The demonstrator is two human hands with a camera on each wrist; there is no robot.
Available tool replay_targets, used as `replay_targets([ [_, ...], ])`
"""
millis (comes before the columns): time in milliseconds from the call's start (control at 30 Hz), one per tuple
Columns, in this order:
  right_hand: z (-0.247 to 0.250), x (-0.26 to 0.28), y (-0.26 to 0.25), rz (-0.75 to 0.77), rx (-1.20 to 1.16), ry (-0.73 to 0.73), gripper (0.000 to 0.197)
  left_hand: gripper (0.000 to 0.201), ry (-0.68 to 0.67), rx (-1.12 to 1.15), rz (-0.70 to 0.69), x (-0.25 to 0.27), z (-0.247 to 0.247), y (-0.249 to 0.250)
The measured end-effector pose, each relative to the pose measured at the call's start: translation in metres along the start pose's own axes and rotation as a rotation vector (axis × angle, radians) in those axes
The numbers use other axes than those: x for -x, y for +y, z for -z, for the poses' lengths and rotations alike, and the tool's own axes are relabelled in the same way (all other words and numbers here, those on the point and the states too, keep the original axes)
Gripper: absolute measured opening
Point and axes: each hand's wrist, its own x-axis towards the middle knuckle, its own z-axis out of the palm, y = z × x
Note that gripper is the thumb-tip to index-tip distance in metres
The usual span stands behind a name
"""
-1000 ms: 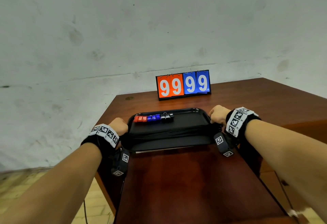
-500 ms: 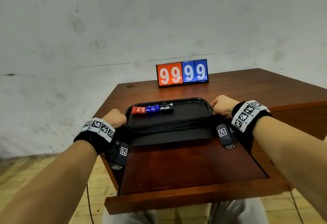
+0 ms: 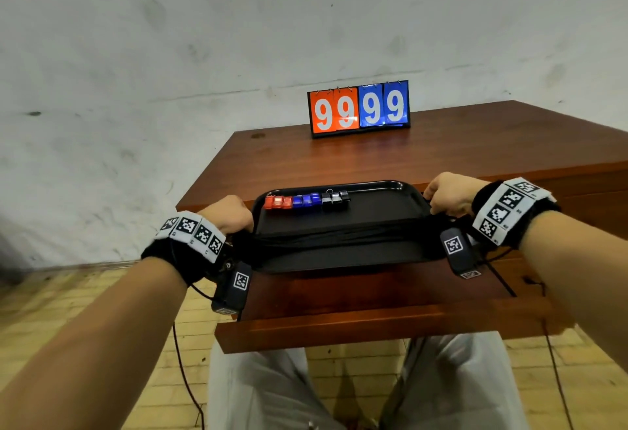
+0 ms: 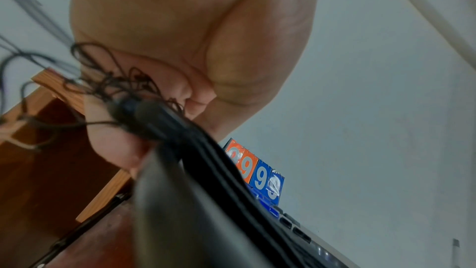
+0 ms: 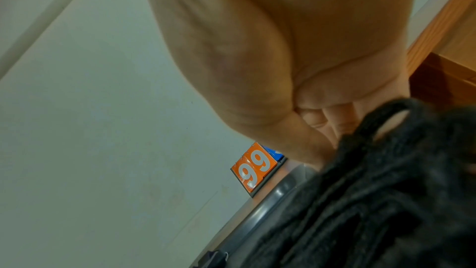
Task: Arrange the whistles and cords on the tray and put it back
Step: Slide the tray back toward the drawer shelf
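Note:
A black tray (image 3: 384,205) is held over the pulled-out wooden shelf (image 3: 373,293) in front of the desk. My left hand (image 3: 231,215) grips its left rim and my right hand (image 3: 445,193) grips its right rim. Red whistles (image 3: 278,202), blue whistles (image 3: 307,199) and black whistles (image 3: 335,199) lie in one row at the tray's far left. Black cords (image 3: 339,235) stretch in a bundle across its near part. In the left wrist view my fingers (image 4: 115,142) curl round the tray rim (image 4: 165,201) and cord ends (image 4: 113,85). In the right wrist view cords (image 5: 373,191) lie by my fingers (image 5: 329,119).
An orange and blue flip scoreboard (image 3: 359,109) reading 9999 stands at the back of the brown desk (image 3: 475,144), against a white wall. The shelf's front lip (image 3: 373,331) is above my grey-trousered legs (image 3: 272,389). Yellow tiled floor lies to the left.
The tray has come toward me with both hands on its rims, off the desk top and over the pulled-out shelf. The whistles and cords have kept their places on it.

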Motion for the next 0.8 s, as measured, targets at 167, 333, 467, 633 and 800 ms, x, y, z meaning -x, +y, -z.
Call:
replay_targets([
  [167, -0.008, 0.007, 0.004, -0.032, 0.042, -0.063, 0.018, 0.02, -0.037, -0.046, 0.025, 0.008, -0.013, -0.008],
  [333, -0.023, 0.012, 0.01, -0.07, 0.069, -0.12, 0.014, 0.022, -0.072, -0.082, 0.033, 0.01, -0.028, -0.015],
  [467, -0.035, 0.01, 0.016, -0.097, 0.071, -0.154, 0.016, 0.018, -0.073, -0.11, 0.049, 0.005, -0.039, -0.018],
  [633, -0.042, 0.003, 0.024, -0.102, 0.09, -0.17, 0.025, 0.014, -0.096, -0.124, 0.051, -0.003, -0.058, -0.017],
  [800, -0.046, 0.003, 0.027, -0.096, 0.163, -0.163, 0.023, 0.027, -0.134, -0.131, 0.054, -0.005, -0.073, -0.016],
])
